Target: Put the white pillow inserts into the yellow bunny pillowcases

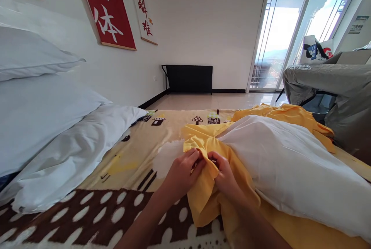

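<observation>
A yellow pillowcase (pixel 203 202) bunches up in front of me, its edge pinched between the fingers of both hands. My left hand (pixel 182 171) grips a fold of it, thumb and fingers pressed together. Just to the right, my right hand (pixel 224 173) is closed on the same cloth, a small gap away from the left. A plump white pillow (pixel 290 164) lies on the right, its near corner against the gathered cloth. More yellow cloth shows beneath and behind the pillow. The fingertips are partly hidden by the folds.
Under everything lies a patterned blanket (pixel 130 156) with a brown spotted band. White pillows (pixel 43 110) are stacked on the left. A black folded panel (pixel 189 79) leans by the far wall. On the right stands a grey-covered piece of furniture (pixel 324 75), near sliding glass doors (pixel 281 40).
</observation>
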Tool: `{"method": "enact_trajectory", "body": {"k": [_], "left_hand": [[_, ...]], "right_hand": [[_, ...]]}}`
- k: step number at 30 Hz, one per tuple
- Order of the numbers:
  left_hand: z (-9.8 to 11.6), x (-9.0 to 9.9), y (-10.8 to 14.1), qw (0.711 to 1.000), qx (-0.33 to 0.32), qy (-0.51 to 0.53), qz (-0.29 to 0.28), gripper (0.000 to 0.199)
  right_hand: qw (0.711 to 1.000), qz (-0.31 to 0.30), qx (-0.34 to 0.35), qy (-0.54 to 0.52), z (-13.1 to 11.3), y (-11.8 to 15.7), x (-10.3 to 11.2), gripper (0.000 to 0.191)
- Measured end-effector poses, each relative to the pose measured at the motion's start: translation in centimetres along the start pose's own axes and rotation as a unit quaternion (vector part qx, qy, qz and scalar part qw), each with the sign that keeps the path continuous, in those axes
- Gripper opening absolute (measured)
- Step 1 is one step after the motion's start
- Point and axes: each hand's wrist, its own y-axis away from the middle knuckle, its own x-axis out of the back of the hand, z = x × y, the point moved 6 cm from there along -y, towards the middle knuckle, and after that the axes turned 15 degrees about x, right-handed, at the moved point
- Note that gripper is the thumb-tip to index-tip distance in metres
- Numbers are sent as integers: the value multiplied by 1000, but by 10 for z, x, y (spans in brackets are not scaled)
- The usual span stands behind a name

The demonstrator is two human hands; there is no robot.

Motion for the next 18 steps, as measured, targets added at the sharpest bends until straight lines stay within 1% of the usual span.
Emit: {"method": "enact_trajectory", "body": {"k": [3,7,9,12,14,16,18], "left_hand": [[-4,-1,-2,999,14,-30,-4,14],[1,-7,-1,993,-28,-104,-44,21],[2,-8,0,990,-38,-121,-66,24],[-1,-5,-1,993,-33,-90,-68,26],[-3,-1,-2,997,-28,-45,-55,26],[-6,2,-3,999,-20,3,-51,24],[-10,3,-5,998,-13,27,-58,22]], "right_hand": [[1000,-8,1,7,1,-3,0,9],[998,-23,35,47,-1,-2,0,6],[995,-35,52,80,-4,1,-1,9],[990,-59,68,109,-9,4,-3,14],[988,-82,71,113,-12,3,-3,11],[985,-114,65,113,-12,2,-3,6],[983,-145,49,104,-9,0,-3,10]]}}
